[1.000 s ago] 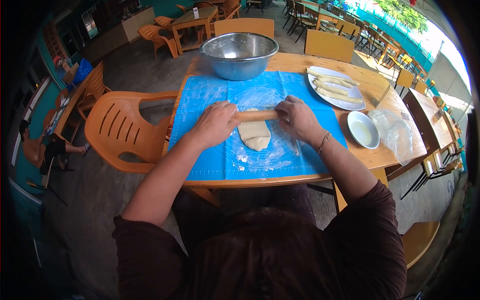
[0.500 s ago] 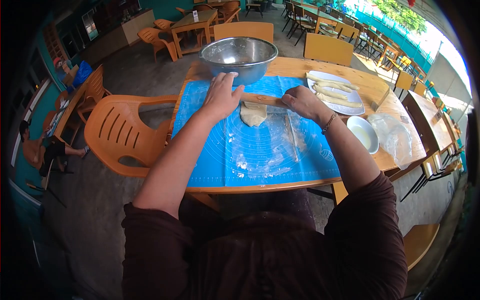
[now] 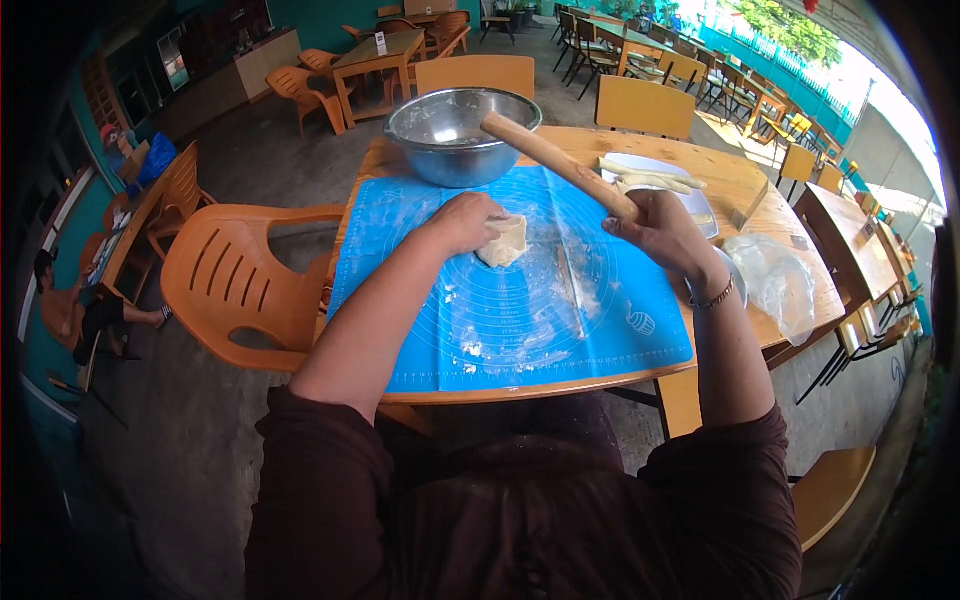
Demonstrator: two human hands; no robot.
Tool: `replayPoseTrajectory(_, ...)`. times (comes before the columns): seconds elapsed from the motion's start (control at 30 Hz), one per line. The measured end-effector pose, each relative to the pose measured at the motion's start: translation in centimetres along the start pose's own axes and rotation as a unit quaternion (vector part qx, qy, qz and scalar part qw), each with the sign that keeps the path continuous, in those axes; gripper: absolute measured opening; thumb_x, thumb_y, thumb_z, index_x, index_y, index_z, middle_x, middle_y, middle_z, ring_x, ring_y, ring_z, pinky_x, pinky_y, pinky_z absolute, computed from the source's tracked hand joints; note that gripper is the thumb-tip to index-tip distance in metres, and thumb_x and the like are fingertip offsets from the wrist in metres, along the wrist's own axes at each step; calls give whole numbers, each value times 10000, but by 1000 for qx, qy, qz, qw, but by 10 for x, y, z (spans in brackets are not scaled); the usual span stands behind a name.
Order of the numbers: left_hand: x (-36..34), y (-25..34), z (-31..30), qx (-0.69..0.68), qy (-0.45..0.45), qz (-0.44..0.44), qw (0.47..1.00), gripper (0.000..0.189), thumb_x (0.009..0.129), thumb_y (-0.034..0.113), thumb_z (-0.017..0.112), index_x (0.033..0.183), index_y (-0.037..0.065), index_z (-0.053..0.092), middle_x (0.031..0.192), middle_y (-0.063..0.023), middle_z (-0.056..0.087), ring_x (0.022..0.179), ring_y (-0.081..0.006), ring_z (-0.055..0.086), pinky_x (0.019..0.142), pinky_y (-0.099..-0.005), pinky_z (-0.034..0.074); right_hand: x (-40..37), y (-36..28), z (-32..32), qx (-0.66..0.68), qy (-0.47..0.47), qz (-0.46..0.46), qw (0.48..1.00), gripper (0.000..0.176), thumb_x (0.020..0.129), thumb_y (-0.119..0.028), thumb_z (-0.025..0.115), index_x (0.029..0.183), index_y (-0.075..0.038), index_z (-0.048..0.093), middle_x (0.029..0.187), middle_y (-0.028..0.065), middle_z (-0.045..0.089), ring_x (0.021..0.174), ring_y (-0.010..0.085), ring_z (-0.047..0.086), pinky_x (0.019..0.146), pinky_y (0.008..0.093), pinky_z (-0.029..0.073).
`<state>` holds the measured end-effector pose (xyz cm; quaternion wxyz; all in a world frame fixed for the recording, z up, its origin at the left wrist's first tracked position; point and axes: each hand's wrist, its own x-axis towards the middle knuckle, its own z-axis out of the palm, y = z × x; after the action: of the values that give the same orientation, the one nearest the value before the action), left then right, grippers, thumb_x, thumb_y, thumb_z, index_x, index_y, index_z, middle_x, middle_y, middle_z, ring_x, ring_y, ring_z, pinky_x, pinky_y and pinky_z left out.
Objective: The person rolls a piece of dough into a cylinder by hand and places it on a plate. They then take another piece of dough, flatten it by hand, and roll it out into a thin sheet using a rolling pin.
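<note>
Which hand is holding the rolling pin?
The right hand, wearing the bracelet, grips the rolling pin; the left hand touches the dough instead.

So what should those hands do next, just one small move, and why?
Probably turn the dough slightly with the left hand: its fingers are at the dough's edge, while the right hand holds the rolling pin raised clear, leaving room to shift it.

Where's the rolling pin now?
In the head view, the rolling pin is right of centre, raised in the right hand, its free end overlapping the metal bowl.
</note>
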<state>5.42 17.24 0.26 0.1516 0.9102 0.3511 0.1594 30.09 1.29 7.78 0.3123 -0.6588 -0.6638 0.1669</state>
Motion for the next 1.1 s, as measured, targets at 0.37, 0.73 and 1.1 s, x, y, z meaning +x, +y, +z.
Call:
replayPoseTrajectory(0.37, 5, -1, 4, -62, 109, -57, 990, 274, 914, 233, 628, 917, -39, 661, 908, -183, 687, 817, -279, 658, 769, -377, 542, -46, 26, -7, 61, 21, 9, 998, 332, 838, -273, 738, 889, 45, 659, 649, 57, 572, 602, 118, 509, 563, 315, 436)
replayPoseTrajectory(0.73, -24, 113, -67, -465, -27, -135, 875, 290, 966, 201, 578, 1125, -42, 584, 1000, -145, 648, 874, -198, 667, 690, -337, 588, -53, 30, -11, 130, 61, -24, 989, 303, 843, -273, 735, 855, 18, 652, 644, 27, 564, 592, 82, 491, 535, 279, 411)
replayPoseTrajectory(1.1, -93, 44, -19, -344, 32, -297, 890, 305, 939, 119, 587, 1142, -103, 543, 900, -167, 650, 670, -172, 646, 551, -278, 559, -73, 15, 12, 57, -50, 9, 997, 387, 857, -311, 707, 994, 47, 663, 738, 141, 628, 656, 218, 595, 635, 348, 473)
